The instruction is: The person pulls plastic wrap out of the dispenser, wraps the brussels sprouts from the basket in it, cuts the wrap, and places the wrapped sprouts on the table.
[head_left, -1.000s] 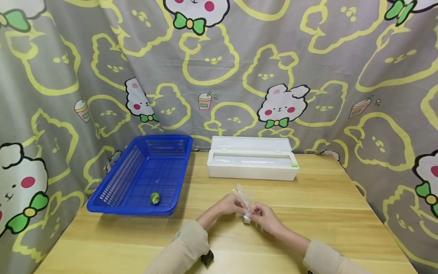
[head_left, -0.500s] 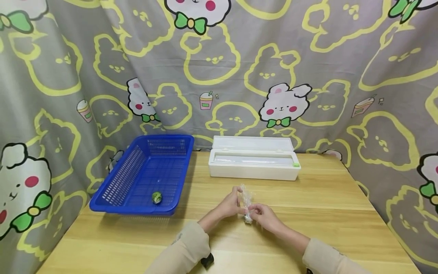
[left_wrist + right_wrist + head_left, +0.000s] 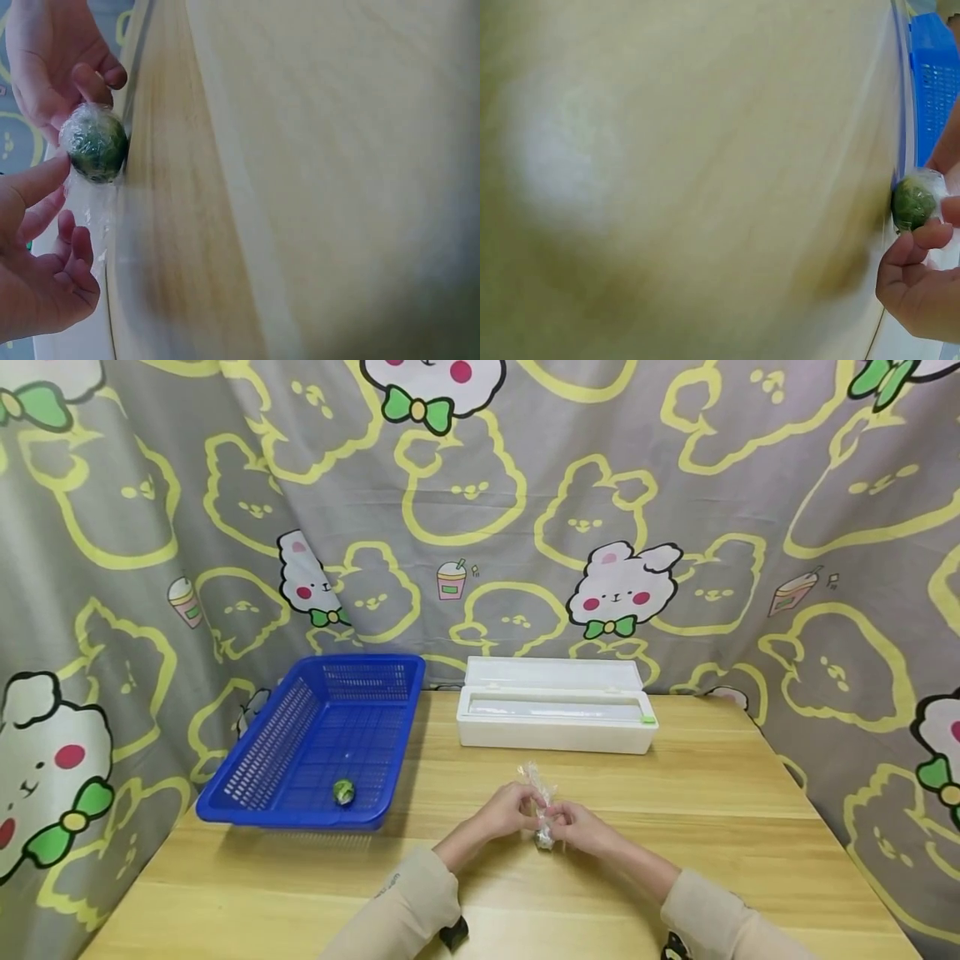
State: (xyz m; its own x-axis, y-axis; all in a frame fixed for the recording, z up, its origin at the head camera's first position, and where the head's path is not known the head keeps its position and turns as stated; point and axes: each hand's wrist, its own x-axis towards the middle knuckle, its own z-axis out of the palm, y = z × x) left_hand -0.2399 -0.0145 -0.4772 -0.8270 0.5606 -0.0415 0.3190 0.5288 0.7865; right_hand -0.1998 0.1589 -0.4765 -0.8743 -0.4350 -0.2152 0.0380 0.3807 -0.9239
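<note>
In the head view a small round green vegetable (image 3: 543, 841), like a Brussels sprout, sits wrapped in cling film (image 3: 531, 774) under my hands. The film gathers into a loose tail above it. My left hand (image 3: 508, 811) pinches the gathered film from the left, finger and thumb close to the bundle. From the other side my right hand (image 3: 581, 828) pinches the same film just above the vegetable. Its green skin shows through the film in the left wrist view, where the wrapped vegetable (image 3: 97, 146) lies between the fingertips of both hands.
A blue plastic basket (image 3: 408, 735) stands at the left with one wrapped green vegetable (image 3: 343, 792) inside. At the back is a white cling film dispenser box (image 3: 555, 737), lid raised, with a green tab. Patterned curtains (image 3: 480, 510) hang behind the wooden table (image 3: 712, 777).
My left hand's fingers have risen along the film tail, then come back down to the neck. My right hand has kept its pinch, and the film tail has shifted slightly.
</note>
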